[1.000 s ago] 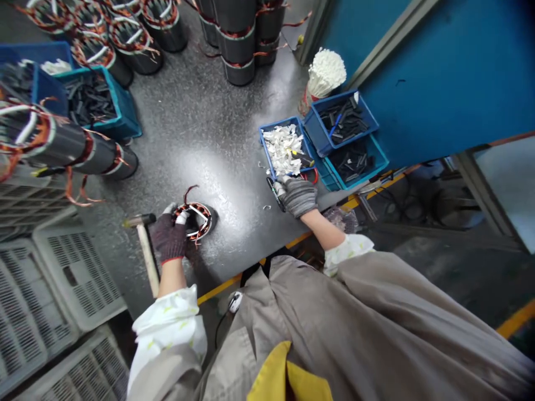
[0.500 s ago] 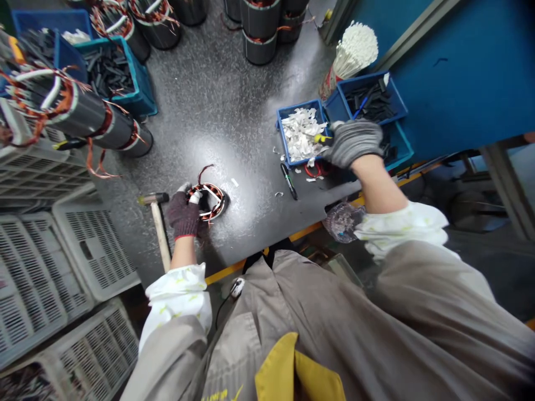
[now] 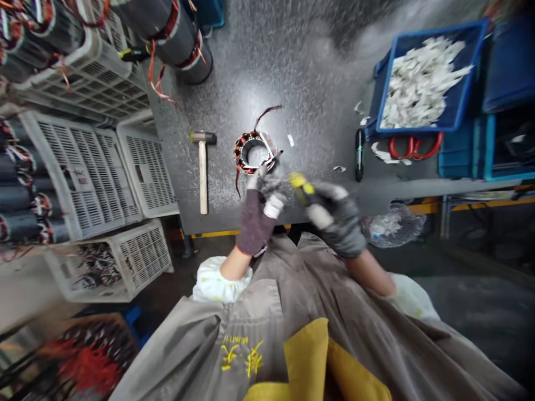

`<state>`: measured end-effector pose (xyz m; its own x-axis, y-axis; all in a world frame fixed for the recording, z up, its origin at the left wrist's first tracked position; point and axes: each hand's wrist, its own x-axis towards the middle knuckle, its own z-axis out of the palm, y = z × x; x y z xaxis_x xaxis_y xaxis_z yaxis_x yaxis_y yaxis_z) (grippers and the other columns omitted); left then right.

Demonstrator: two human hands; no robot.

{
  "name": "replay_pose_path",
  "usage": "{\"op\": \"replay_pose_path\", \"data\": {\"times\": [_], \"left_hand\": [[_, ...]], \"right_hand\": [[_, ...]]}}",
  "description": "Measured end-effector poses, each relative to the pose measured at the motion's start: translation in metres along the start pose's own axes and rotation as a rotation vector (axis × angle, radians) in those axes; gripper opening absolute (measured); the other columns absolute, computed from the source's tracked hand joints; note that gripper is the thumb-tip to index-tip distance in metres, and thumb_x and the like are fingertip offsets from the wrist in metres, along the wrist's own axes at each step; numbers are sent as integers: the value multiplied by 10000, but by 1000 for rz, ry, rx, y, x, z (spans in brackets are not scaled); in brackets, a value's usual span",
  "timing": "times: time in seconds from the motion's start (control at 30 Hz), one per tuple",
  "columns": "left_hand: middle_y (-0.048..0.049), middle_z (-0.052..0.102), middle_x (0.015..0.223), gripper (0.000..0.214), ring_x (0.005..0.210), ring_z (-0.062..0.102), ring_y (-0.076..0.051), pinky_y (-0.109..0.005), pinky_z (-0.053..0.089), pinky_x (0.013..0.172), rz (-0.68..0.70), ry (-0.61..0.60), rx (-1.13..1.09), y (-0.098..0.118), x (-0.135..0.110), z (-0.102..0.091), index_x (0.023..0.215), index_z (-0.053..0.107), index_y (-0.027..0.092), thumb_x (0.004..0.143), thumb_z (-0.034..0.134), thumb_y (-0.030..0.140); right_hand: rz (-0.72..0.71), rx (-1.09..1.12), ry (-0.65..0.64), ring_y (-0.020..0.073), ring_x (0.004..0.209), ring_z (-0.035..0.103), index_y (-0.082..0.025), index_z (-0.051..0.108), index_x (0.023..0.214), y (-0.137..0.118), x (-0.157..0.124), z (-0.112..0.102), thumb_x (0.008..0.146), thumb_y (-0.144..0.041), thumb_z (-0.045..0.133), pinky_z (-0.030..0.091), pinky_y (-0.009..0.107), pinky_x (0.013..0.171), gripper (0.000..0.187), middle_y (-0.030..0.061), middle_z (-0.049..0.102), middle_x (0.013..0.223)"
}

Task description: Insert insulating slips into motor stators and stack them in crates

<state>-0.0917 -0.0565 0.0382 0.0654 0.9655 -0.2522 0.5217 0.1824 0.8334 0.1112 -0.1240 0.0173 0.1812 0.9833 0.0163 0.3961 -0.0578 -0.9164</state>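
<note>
A small motor stator (image 3: 243,151), a ring with copper windings and white lacing, lies on the dark bench with lead wires sticking out. My left hand (image 3: 259,214), in a purple glove with pale fingertips, has its fingers closed at the ring's near rim; a short dark strip (image 3: 276,156) shows beside them. Close by on the right, my right hand (image 3: 336,217), in a grey glove, is closed round a yellow-and-black handled tool (image 3: 301,182). Motion smears that tool, and its kind does not show.
A hammer (image 3: 203,172) lies left of the stator. On the right are a marker (image 3: 359,155), red-handled scissors (image 3: 416,147) and a blue bin (image 3: 378,114) of white scraps. Stacked stators (image 3: 178,39) and grey crates (image 3: 146,172) stand at left; a plastic bag (image 3: 393,225) hangs at the front edge.
My right hand has come from beside the scrap bin to near the stator, bringing the yellow-handled tool. My left hand has shifted to the ring's near side. The view has swung.
</note>
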Motion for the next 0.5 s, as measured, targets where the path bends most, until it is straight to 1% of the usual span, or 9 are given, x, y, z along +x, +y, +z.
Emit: {"op": "replay_pose_path", "data": {"times": [0.07,0.13,0.17,0.23,0.3,0.33,0.4,0.47,0.5], "left_hand": [[-139,718,1641,672,1572,674,-300,-481,548,1356,-26,47,-20,-7,-19,-1,1768,466,299,1178,488,620],[-150,669,1705,679,1620,625,-319,-484,508,1383,-75,150,74,-21,-21,-15,1758,492,275,1171,504,616],[-151,647,1731,696,1614,627,-322,-472,509,1375,-98,169,139,-29,-18,-25,1769,489,267,1165,522,611],[-136,647,1739,730,1557,668,-318,-436,544,1319,-118,144,268,-42,-13,-43,1793,485,275,1148,567,606],[-122,706,1677,715,1464,721,-315,-408,578,1245,-110,81,380,-48,-13,-54,1791,516,287,1143,585,582],[-127,748,1615,696,1400,749,-318,-402,591,1203,-103,50,437,-48,-14,-57,1784,538,283,1146,584,559],[-151,819,1443,658,1244,794,-326,-398,606,1107,-104,10,569,-43,-18,-56,1767,575,256,1153,571,493],[-160,837,1282,606,1115,802,-320,-386,599,1017,-118,-1,713,-38,-19,-55,1723,630,232,1150,552,413],[-158,831,1233,572,1079,796,-313,-375,592,980,-122,-6,778,-35,-18,-55,1678,675,224,1140,549,373]], "right_hand": [[-40,60,-199,349,1149,833,-317,813,1386,-13,5,42,1053,-635,699,712,547,1024,475,117,866,1270],[-56,30,-297,340,1180,819,-298,826,1374,-6,24,55,1064,-611,706,691,541,1089,456,111,865,1263],[-48,-4,-279,338,1194,812,-291,823,1389,3,38,54,1075,-601,701,677,553,1124,458,106,861,1270],[-30,-82,-141,342,1254,793,-261,795,1454,29,76,46,1085,-597,701,638,593,1199,508,108,839,1336],[-94,-103,-62,363,1441,721,-218,742,1536,52,119,47,1055,-594,751,552,631,1315,610,127,776,1513],[-136,-91,-78,360,1542,659,-204,724,1560,61,138,54,1040,-575,779,494,621,1377,642,130,736,1593],[-162,-57,-195,318,1649,569,-203,703,1594,68,165,79,1034,-485,807,419,551,1445,635,121,680,1686],[-113,-31,-266,279,1670,546,-196,693,1610,66,173,111,1044,-342,765,392,498,1465,588,111,669,1708],[-76,-28,-254,274,1665,552,-183,696,1603,62,170,125,1039,-269,722,389,494,1469,571,111,681,1696]]}}
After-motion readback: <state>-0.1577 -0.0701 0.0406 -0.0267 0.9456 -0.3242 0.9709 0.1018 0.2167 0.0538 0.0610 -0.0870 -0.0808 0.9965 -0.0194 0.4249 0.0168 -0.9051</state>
